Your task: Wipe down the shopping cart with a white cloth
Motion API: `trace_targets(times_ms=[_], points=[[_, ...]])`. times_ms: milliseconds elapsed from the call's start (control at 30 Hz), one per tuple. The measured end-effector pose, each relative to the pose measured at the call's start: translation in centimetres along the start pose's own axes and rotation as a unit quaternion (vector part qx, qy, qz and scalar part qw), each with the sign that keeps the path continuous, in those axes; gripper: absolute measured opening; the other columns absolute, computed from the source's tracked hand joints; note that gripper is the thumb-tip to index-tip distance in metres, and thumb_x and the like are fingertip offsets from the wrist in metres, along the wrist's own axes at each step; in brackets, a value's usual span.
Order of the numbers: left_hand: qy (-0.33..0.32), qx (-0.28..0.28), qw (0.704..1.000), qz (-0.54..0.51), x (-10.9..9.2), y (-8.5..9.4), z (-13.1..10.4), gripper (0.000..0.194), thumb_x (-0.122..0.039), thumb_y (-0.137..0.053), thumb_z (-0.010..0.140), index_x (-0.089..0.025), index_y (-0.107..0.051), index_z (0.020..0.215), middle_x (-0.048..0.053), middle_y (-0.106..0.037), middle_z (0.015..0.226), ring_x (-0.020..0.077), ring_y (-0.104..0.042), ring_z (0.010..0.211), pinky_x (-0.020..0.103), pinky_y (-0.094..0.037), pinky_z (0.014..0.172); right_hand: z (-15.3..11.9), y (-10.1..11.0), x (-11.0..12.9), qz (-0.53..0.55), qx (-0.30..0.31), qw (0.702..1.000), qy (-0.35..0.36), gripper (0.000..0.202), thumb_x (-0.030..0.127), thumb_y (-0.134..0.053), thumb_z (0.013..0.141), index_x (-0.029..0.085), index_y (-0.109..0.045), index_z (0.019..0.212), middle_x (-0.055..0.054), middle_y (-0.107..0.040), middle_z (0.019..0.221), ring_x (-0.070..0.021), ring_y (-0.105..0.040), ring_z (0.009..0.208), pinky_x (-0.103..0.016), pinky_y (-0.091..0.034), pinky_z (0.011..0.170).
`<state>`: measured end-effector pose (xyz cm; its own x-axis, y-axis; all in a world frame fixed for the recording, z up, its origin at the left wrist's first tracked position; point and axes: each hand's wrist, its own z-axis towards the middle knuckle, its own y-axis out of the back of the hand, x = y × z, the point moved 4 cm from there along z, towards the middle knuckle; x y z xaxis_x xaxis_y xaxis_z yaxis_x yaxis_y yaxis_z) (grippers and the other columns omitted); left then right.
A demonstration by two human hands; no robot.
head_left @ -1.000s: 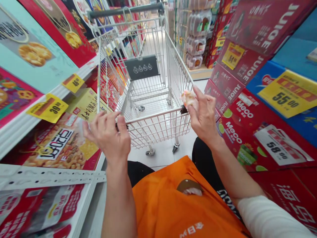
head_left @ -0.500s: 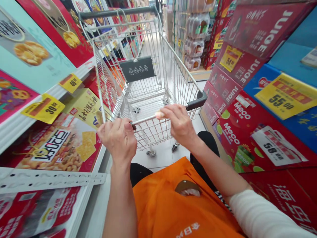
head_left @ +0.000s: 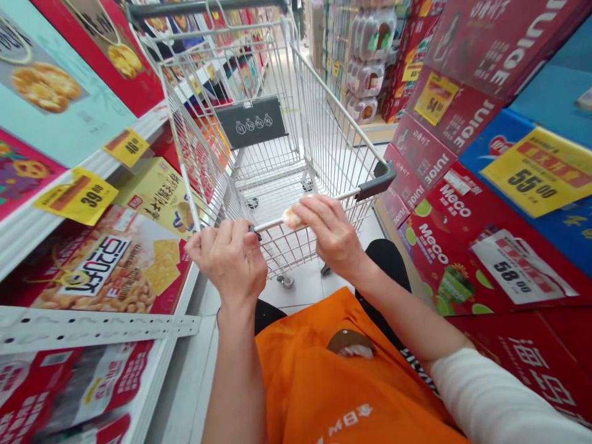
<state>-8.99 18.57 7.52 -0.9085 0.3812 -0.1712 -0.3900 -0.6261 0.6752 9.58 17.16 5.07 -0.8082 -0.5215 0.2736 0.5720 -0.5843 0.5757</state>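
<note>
**Wad (head_left: pixel 291 217) shifted to middle of cart (head_left: pixel 252 121)**

Head view: The right hand (head_left: pixel 333 231), seen at the cart's right corner a second ago, is now found over the middle of its near rail (head_left: pixel 272 223). The wad is pinched there by closed-up fingers; the thumb is hidden. At the cart's near left corner, the left hand (head_left: pixel 231 256) is curled over the rail, fingers together. The right corner grip (head_left: pixel 377 180) is left uncovered; work is judged to have passed to the rail.

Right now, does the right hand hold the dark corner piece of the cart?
No, the right hand holds a pale wad at the metal rail, apart from the dark corner piece.
</note>
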Motion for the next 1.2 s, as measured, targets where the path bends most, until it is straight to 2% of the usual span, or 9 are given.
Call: trace_targets(times_ms=[167, 267, 433, 567, 700, 800, 967, 1067, 1200], points=[[-0.002, -0.015, 1.000, -0.010, -0.6, -0.6, -0.1, 0.063, -0.058, -0.008, 0.104, -0.026, -0.058, 0.082, 0.008, -0.058, 0.080, 0.0266, -0.046, 0.082, 0.049, -0.028, 0.090, -0.7, 2.4, -4.3, -0.033, -0.056, 0.991, -0.114, 0.051, 0.006, -0.038, 0.099, 0.030, -0.060, 0.138, -0.007, -0.066, 0.133, -0.0273, -0.056, 0.132, -0.056, -0.048, 0.118], [0.015, -0.018, 0.999, -0.030, -1.8, -1.1, 0.2, 0.062, -0.059, -0.010, 0.104, -0.025, -0.056, 0.080, 0.007, -0.058, 0.080, 0.0261, -0.045, 0.082, 0.049, -0.027, 0.092, -0.7, -0.1, -1.3, -0.030, -0.066, 0.990, -0.119, 0.050, 0.008, -0.040, 0.099, 0.027, -0.057, 0.142, -0.008, -0.064, 0.138, -0.0297, -0.049, 0.141, -0.058, -0.044, 0.123], [0.025, -0.002, 0.999, -0.047, -2.4, -1.0, 0.4, 0.061, -0.057, -0.014, 0.105, -0.024, -0.061, 0.082, 0.009, -0.062, 0.083, 0.0268, -0.049, 0.086, 0.049, -0.029, 0.094, -0.1, -3.0, 2.9, -0.022, -0.029, 0.999, 0.006, 0.042, 0.011, -0.044, 0.101, 0.021, -0.061, 0.138, -0.008, -0.065, 0.139, -0.0236, -0.051, 0.139, -0.045, -0.049, 0.121], [0.017, 0.000, 0.990, -0.140, -0.5, -0.2, 0.1, 0.060, -0.059, -0.016, 0.105, -0.025, -0.065, 0.103, 0.009, -0.070, 0.094, 0.0259, -0.059, 0.095, 0.049, -0.032, 0.102, -0.3, 0.4, -2.4, -0.040, -0.053, 0.997, -0.030, 0.048, 0.007, -0.037, 0.100, 0.027, -0.061, 0.136, -0.006, -0.068, 0.132, -0.0221, -0.057, 0.130, -0.048, -0.050, 0.116], [0.078, -0.049, 0.947, -0.309, 1.1, -0.8, -0.3, 0.069, -0.069, -0.009, 0.101, -0.024, -0.048, 0.135, 0.008, -0.071, 0.098, 0.0226, -0.066, 0.094, 0.045, -0.043, 0.101, -0.5, 2.7, -5.9, -0.067, -0.127, 0.985, -0.098, 0.044, 0.009, -0.040, 0.098, 0.027, -0.065, 0.129, -0.008, -0.069, 0.125, -0.0270, -0.058, 0.124, -0.056, -0.050, 0.111], [0.103, -0.083, 0.931, -0.340, 0.7, -1.9, -0.6, 0.080, -0.075, 0.005, 0.095, -0.024, -0.037, 0.141, 0.010, -0.070, 0.106, 0.0221, -0.067, 0.102, 0.041, -0.050, 0.096, 0.0, 1.1, -2.6, -0.045, -0.142, 0.982, -0.118, 0.047, 0.007, -0.040, 0.096, 0.029, -0.065, 0.129, -0.008, -0.069, 0.122, -0.0281, -0.057, 0.124, -0.058, -0.050, 0.111], [0.104, -0.099, 0.943, -0.299, -0.2, -2.7, -1.0, 0.081, -0.072, 0.015, 0.092, -0.030, -0.021, 0.151, 0.016, -0.055, 0.148, 0.0233, -0.053, 0.142, 0.045, -0.044, 0.114, 1.4, -2.9, 5.6, 0.047, -0.071, 0.989, -0.120, 0.046, 0.007, -0.043, 0.095, 0.026, -0.064, 0.132, -0.009, -0.069, 0.125, -0.0283, -0.054, 0.125, -0.056, -0.049, 0.113], [0.096, -0.110, 0.924, -0.353, 0.1, -2.5, -1.1, 0.071, -0.071, 0.006, 0.097, -0.036, -0.019, 0.153, 0.012, -0.040, 0.164, 0.0234, -0.036, 0.155, 0.049, -0.040, 0.120, 1.0, -2.7, 6.5, 0.056, -0.057, 0.991, -0.103, 0.048, 0.005, -0.041, 0.095, 0.025, -0.063, 0.134, -0.009, -0.070, 0.128, -0.0272, -0.054, 0.126, -0.054, -0.049, 0.114], [0.129, -0.095, 0.897, -0.412, 0.6, -3.0, -1.3, 0.062, -0.061, 0.009, 0.099, -0.042, -0.004, 0.157, 0.011, -0.034, 0.169, 0.0202, -0.042, 0.152, 0.050, -0.045, 0.116, 0.4, -1.6, 6.3, 0.015, -0.072, 0.995, -0.071, 0.048, 0.005, -0.041, 0.097, 0.024, -0.061, 0.136, -0.009, -0.069, 0.133, -0.0281, -0.052, 0.130, -0.053, -0.050, 0.113]])
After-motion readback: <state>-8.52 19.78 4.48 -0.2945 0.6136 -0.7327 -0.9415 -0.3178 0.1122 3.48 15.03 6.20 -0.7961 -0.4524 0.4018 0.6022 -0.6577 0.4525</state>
